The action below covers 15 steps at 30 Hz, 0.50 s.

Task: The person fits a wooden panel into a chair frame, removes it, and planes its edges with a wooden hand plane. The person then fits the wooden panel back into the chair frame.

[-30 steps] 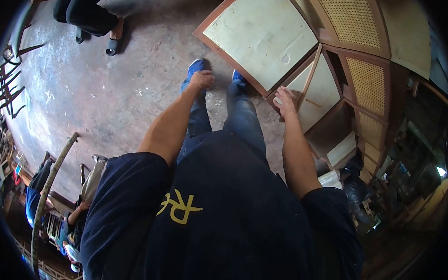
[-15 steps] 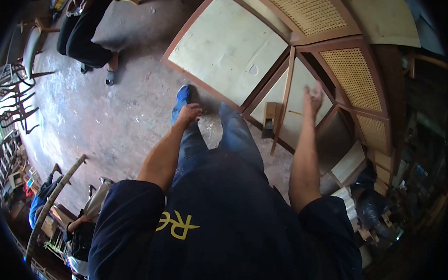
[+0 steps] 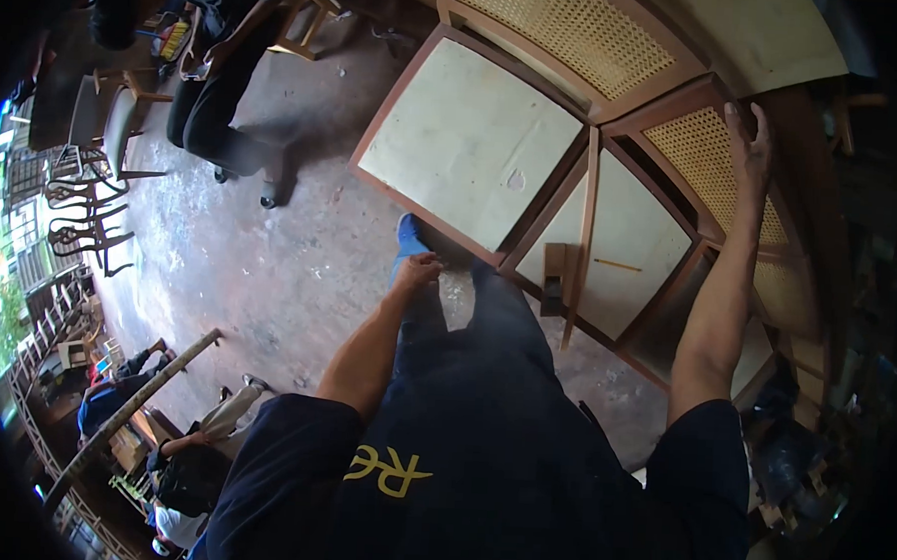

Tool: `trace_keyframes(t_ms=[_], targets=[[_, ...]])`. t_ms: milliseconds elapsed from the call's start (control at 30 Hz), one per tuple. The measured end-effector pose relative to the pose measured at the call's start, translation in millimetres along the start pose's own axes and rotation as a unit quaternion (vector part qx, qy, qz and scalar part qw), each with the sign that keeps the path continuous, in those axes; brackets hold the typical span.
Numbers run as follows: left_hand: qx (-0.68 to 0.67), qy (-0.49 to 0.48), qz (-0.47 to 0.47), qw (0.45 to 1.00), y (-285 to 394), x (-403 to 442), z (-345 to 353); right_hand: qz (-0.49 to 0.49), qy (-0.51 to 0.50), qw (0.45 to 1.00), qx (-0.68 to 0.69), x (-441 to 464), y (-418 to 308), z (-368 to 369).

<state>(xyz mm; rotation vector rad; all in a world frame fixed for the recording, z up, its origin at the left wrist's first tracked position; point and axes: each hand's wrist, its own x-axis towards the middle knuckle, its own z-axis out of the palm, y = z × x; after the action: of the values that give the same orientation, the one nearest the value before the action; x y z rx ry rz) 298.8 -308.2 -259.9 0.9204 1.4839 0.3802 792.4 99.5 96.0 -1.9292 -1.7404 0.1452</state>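
Note:
My right hand (image 3: 750,153) is raised at the far right, thumb and fingers apart, over the wooden frame of a woven cane panel (image 3: 709,156). Whether it touches the frame, I cannot tell. My left hand (image 3: 419,269) hangs before my legs with its fingers curled in, and no object shows in it. Between the hands are two pale boards in brown wooden frames, a larger board (image 3: 465,136) and a smaller board (image 3: 635,238). A thin wooden strip (image 3: 584,226) lies across the smaller one, with a pencil (image 3: 617,264) and a small wooden block (image 3: 554,270) beside it.
Another cane panel (image 3: 569,30) rises behind the larger board. A seated person (image 3: 221,100) is at upper left, near stacked dark chair frames (image 3: 89,214). At lower left are more people and a long wooden pole (image 3: 143,402). Dark clutter (image 3: 787,445) lies at lower right.
My right hand has moved up and right, from above the smaller board to the cane panel's frame. My left hand's fingers have curled in. The view has shifted.

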Motion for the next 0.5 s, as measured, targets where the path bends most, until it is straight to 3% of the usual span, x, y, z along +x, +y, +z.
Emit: trace_keyframes(t_ms=[133, 200, 300, 367, 400, 433, 500], targets=[[-0.08, 0.025, -0.02, 0.996, 48.1, -10.4, -20.7, 0.006, -0.062, 0.996, -0.058, 8.2, 19.7, 20.9], [-0.049, 0.008, -0.013, 0.999, 51.1, 3.5, -33.0, 0.032, -0.08, 0.994, -0.066, 12.9, 14.1, 16.9], [0.16, 0.011, 0.154, 0.975, 32.2, 38.3, -43.7, 0.078, -0.128, 0.988, 0.023, 30.1, 22.8, 7.8], [0.364, 0.1, 0.295, 0.878, 27.6, 65.6, -40.2, 0.097, -0.181, 0.978, 0.044, 49.6, 52.0, 24.0], [0.389, 0.055, 0.198, 0.898, 46.3, 68.3, -40.3, 0.109, -0.197, 0.974, 0.019, 50.2, 66.9, 23.5], [0.399, 0.06, 0.195, 0.894, 62.1, 72.3, -42.8, 0.196, -0.181, 0.964, -0.005, 46.1, -7.2, 23.2], [0.415, 0.015, 0.133, 0.9, 46.4, 102.5, -43.0, 0.283, -0.144, 0.948, 0.007, 41.1, -60.4, 25.2]])
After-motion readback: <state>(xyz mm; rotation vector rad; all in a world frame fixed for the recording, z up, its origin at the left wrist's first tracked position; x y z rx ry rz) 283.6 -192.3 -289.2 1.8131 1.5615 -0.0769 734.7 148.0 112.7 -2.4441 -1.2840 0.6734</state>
